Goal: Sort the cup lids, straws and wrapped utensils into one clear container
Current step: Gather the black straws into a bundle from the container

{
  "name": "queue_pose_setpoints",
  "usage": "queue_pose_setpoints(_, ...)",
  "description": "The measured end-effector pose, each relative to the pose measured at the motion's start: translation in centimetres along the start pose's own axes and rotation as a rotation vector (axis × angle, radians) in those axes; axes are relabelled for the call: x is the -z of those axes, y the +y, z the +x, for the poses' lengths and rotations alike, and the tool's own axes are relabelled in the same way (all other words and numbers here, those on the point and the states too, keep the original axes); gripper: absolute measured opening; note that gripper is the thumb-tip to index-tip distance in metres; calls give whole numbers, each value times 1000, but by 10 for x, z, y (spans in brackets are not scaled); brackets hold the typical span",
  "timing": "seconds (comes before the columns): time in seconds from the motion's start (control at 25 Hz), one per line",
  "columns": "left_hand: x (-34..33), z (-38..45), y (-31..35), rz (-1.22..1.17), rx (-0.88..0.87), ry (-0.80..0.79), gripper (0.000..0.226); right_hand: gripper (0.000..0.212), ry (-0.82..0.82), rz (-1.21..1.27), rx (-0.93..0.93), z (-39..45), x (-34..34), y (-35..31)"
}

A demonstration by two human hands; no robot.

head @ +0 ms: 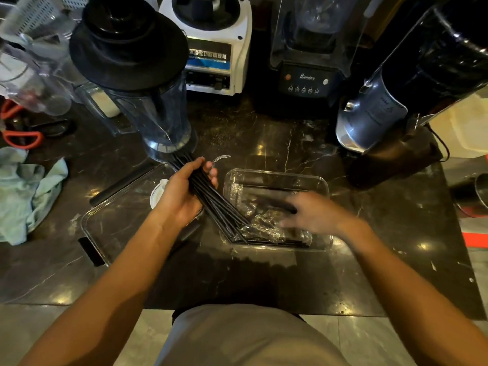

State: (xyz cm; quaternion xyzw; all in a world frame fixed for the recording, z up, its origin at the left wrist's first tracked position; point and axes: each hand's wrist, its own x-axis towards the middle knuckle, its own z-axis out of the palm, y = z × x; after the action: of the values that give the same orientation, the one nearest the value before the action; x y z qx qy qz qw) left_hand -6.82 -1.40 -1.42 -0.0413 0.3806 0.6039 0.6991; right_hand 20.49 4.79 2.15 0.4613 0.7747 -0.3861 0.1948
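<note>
The left hand (184,192) is closed around a bunch of black straws (211,199). The fingers (212,171) curl over the top of the bunch and the thumb sits on the near side, so the straws are squeezed in the fist. The straws are long and slant down. Their low ends poke into the near left corner of the clear container (277,178), and their high ends stick out past the hand toward the blender jug (148,112). The left arm reaches in from the near left, with the back of the hand facing up.

The right hand (309,212) is over the clear container. It is blurry, so it is hard to tell just how far it is open. The fingers look spread and a bit bent, pointing left. Something dark lies at the fingertips, but you cannot tell if the hand is holding it. The right arm comes in from the near right, with the back of the hand up.

Inside the clear container there are wrapped utensils (264,228) in crinkly plastic. More black straws lie flat along its near wall.

Left of the clear container is a flat clear tray (103,220). A white cup lid (158,194) sits at the tray's far right edge, just beside the left wrist. Far left of the container lies a pale green cloth (23,191). Behind the container stand a white machine (216,48) and a black blender base (306,80). All of this sits on a dark marble counter (264,273).
</note>
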Motion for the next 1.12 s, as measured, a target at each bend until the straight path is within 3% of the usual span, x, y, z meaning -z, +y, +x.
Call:
queue_pose_setpoints(0.12,7,-3,8,10,-15,16,11,43,-49,-236,67,29,-48,-12)
queue_pose_setpoints(0.2,12,-5,10,18,-23,27,13,57,-14,-254,48,43,-63,-11)
queue_pose_setpoints(0.32,16,-7,10,9,-26,42,12,45,25,-105,-38,51,-60,1)
queue_pose_setpoints(0.48,13,-6,5,-3,3,42,10,30,332,-102,-146,49,-43,12)
queue_pose_setpoints(0.52,11,-5,4,-5,9,44,9,26,338,-95,-148,48,-38,14)
queue_pose_setpoints(0.6,6,-2,1,-14,11,48,8,14,120,-52,-120,46,-33,20)
queue_pose_setpoints(0.68,5,2,-1,-14,16,46,7,15,-180,-81,-111,44,-39,24)
queue_pose_setpoints(0.72,6,4,-3,-11,19,40,8,18,-256,-105,-106,44,-42,24)
queue_pose_setpoints(1.12,14,2,-8,-23,25,32,8,21,-274,-134,-119,42,-54,26)
